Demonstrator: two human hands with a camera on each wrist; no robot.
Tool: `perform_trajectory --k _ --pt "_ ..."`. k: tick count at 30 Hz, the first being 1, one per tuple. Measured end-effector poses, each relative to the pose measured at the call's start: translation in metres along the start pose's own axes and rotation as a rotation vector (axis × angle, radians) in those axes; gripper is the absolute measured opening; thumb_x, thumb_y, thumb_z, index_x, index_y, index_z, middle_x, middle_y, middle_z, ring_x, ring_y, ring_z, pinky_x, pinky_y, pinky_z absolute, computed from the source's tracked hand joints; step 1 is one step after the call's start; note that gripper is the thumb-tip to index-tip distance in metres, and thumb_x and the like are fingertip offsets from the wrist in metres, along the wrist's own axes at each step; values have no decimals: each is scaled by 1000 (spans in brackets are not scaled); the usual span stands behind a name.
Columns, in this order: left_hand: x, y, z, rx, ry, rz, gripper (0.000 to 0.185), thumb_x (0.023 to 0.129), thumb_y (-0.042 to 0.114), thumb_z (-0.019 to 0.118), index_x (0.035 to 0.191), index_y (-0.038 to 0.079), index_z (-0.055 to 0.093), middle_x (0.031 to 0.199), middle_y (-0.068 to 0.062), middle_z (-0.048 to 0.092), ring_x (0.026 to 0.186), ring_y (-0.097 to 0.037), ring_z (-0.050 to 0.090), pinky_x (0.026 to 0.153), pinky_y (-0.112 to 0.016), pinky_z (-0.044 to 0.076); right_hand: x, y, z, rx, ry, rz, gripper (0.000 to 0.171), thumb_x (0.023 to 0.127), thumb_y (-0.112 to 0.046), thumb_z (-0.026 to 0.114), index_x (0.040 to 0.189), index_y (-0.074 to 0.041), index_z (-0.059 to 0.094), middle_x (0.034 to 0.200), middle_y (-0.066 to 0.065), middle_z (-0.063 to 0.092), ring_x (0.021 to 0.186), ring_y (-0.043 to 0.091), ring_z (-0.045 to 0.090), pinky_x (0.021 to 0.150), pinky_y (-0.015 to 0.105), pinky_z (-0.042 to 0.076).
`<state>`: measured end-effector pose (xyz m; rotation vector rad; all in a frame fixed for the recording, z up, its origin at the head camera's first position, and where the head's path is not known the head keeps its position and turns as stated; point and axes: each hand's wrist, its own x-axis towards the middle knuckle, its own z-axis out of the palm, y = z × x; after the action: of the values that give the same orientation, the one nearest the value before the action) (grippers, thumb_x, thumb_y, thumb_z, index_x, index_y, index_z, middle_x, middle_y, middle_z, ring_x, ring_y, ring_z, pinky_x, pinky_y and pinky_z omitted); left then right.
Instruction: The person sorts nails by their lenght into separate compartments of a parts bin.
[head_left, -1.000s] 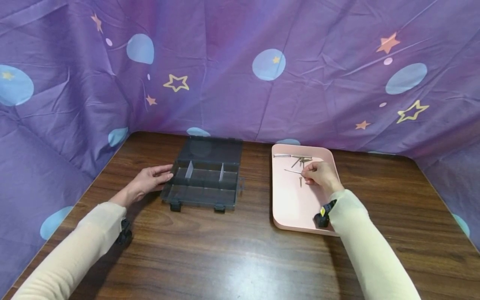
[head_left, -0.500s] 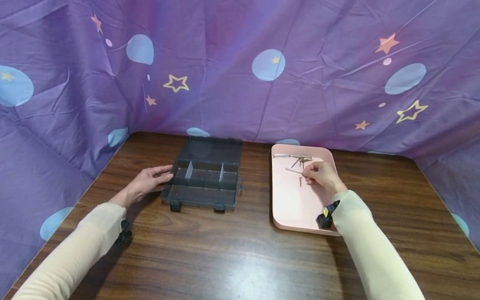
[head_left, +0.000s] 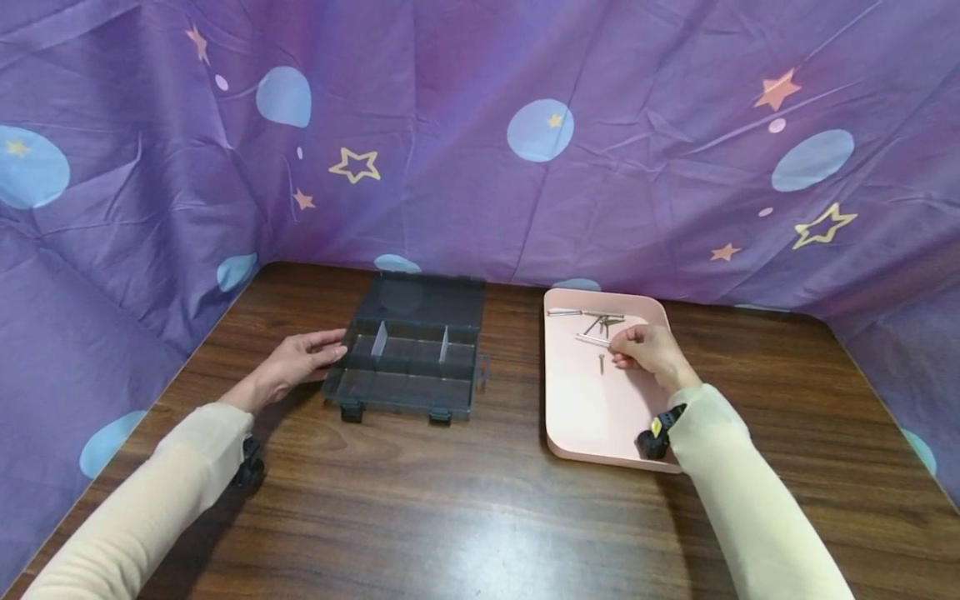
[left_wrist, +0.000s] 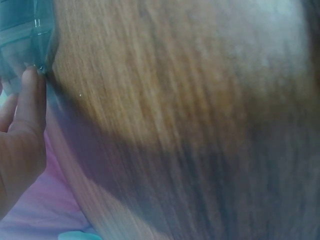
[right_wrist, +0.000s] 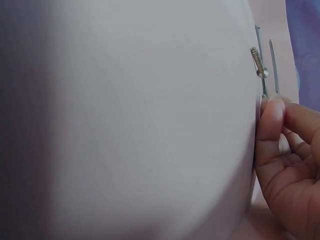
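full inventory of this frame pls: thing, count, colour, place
organizer box: 1, dark translucent grey, lid open, left-centre of table, compartments look empty
tray: 1, pink, right of the box
long nail: 1, silver, over the tray, pinched at the right hand's fingertips
small screw: 1, brassy, lying in the tray just near of the long nail
loose fasteners: small pile, exact count unclear, silver/grey, far end of tray
table: 1, dark wood grain
backdrop cloth: 1, purple with blue circles and stars, behind and at both sides
left hand: fingers straight, touching the box's left edge; cream sleeve
right hand: over the tray, pinching the long nail; cream sleeve
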<state>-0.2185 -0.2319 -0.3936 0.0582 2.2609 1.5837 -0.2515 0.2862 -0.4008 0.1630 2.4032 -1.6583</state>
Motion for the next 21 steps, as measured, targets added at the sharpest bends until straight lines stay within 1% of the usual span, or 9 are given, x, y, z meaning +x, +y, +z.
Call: perform_trajectory --k 4,8,11,14,18,21 --pt "0 0 0 -6 -7 11 56 99 20 49 147 1 27 149 -23 29 133 -34 33 101 -36 44 -3 -1 -1 4 7 2 15 95 1 48 100 15 52 67 -6 61 58 0 57 58 15 54" --pt "0 0 0 -9 -2 12 57 99 21 50 147 0 27 148 -23 31 131 -31 34 98 -30 47 -8 -6 -1 3 44 12 15 96 -2 50 101 11 53 68 -6 60 60 1 56 58 16 53" --pt "0 1 0 -13 2 15 57 99 22 50 146 0 28 148 -23 32 130 -30 35 96 -28 47 -13 -12 0 8 64 -11 14 96 -4 51 99 9 54 67 -8 59 60 1 55 59 17 52" --pt "0 1 -1 -15 2 20 57 99 22 50 146 0 28 147 -23 32 130 -29 36 97 -29 47 -15 -20 2 19 58 -57 13 95 -4 52 97 8 56 67 -10 60 61 0 55 60 16 52" --pt "0 -1 0 -15 5 23 57 98 21 51 146 0 29 147 -23 33 128 -26 39 96 -28 48 -17 -32 8 111 29 -108 9 95 0 51 91 4 58 69 -10 62 62 -1 57 60 12 53" --pt "1 -2 0 -18 7 22 57 98 22 51 146 0 29 147 -23 33 127 -24 40 96 -27 48 -18 -40 16 209 5 -132 14 94 4 50 84 0 58 68 -7 63 60 0 58 58 11 52"
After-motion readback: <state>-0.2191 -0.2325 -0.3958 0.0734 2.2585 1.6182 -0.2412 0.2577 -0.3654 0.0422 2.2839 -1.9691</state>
